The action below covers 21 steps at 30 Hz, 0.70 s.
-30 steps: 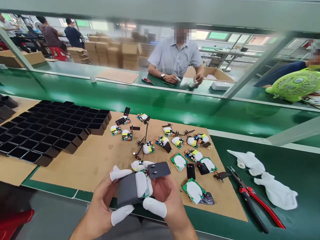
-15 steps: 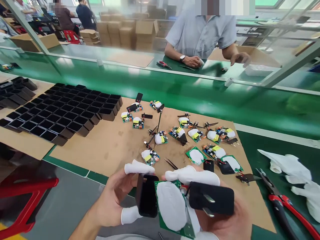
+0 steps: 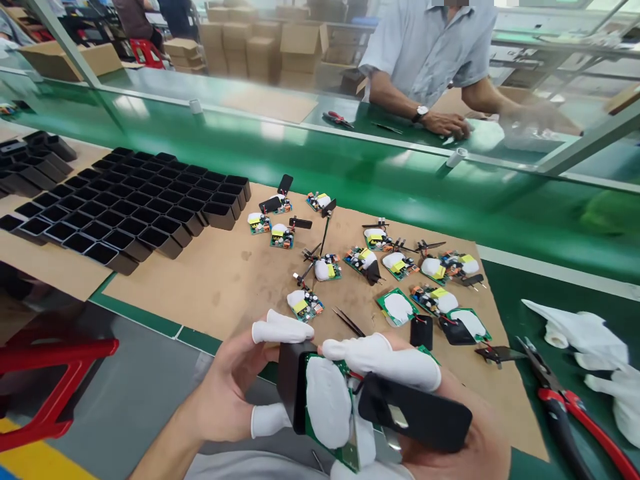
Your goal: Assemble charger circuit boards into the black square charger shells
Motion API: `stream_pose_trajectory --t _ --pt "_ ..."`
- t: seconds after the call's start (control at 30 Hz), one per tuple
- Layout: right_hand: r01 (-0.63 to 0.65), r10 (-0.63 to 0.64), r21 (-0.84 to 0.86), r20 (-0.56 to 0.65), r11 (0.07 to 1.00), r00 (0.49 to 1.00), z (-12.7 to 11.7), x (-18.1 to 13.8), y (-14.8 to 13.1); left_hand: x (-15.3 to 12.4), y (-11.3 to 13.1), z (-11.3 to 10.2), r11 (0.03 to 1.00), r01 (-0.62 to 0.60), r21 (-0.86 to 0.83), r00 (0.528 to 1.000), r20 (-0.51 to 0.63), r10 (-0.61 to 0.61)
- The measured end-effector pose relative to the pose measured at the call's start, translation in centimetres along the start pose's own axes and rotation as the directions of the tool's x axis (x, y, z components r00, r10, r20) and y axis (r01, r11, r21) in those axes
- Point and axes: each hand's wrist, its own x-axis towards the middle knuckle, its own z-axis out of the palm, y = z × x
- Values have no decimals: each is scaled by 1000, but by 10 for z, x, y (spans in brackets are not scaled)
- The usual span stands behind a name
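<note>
I see the left hand [image 3: 227, 393] closed on a black housing [image 3: 289, 387]; it is pinched between two fingertips [image 3: 283, 330] that wear white rubber caps, one above and one below; the open mouth of the housing faces the right hand [image 3: 450, 433]. The right hand is closed too; it holds a black plug cover [image 3: 415, 413] in the palm, with metal prongs facing up, and a capped finger lies across the top of it. Between the two grips sits a green circuit board [image 3: 327, 410] with a white pad on it; its left edge is at the mouth of the housing; whether it is already inside I cannot tell. Short wires join the board to the plug cover.

Just beyond the grips lies a brown cardboard sheet [image 3: 225, 280]; on it, near the left fingertips, is a loose board [image 3: 305, 303], and beside it are tweezers [image 3: 349, 322]; more such boards are scattered further out. Far out to the left of the grips stand rows of empty black shells [image 3: 135, 207]. To the right of the right hand lie red pliers [image 3: 570, 413] and white gloves [image 3: 585, 333] on the green belt [image 3: 350, 180]. Across the belt, well apart from my grips, a co-worker's hand [image 3: 447, 123] rests on the far table.
</note>
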Motion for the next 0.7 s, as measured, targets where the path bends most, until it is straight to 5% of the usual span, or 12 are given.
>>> stream_pose_trajectory --t 0.7 --pt "118 -110 -186 53 975 992 5 -2 3 3 0 0 999 -36 32 999 -1 36"
